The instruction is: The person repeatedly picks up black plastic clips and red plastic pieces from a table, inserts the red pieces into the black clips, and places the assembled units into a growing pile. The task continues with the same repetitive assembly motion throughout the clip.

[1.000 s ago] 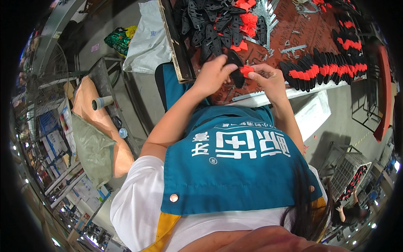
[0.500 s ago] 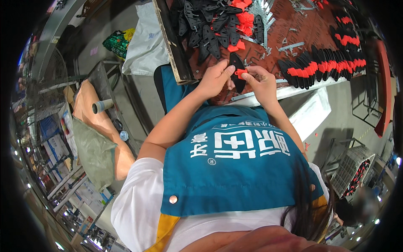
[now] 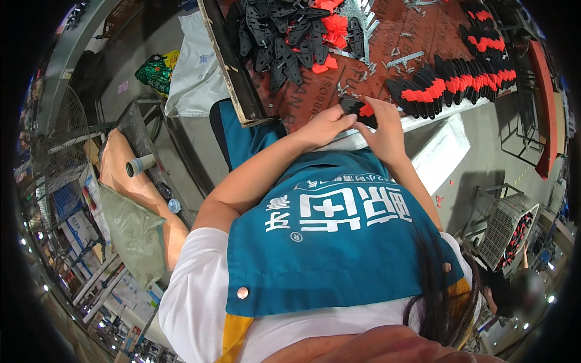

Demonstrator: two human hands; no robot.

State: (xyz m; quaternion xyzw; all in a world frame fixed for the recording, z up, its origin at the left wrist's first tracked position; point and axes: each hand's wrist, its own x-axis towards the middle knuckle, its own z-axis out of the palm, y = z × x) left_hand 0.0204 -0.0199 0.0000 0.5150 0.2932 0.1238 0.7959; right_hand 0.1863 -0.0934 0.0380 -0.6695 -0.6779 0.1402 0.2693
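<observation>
Both my hands meet at the table's near edge around a flat black plastic part with a red plastic piece on it. My left hand pinches the black part from its left side, thumb on top. Fingers of my right hand are closed on its right side, by the red piece, and partly cover it. To the right stands a long row of black parts with red pieces. A heap of loose black parts lies at the far left of the table, beside loose red pieces.
Metal strips and small springs are scattered over the reddish-brown tabletop. A raised wooden edge bounds its left side. White sacking lies on the left. A crate of parts stands at lower right, near another person.
The black part has turned from upright to slanting and come slightly nearer and to the right, both hands with it. The table has shifted left in the view.
</observation>
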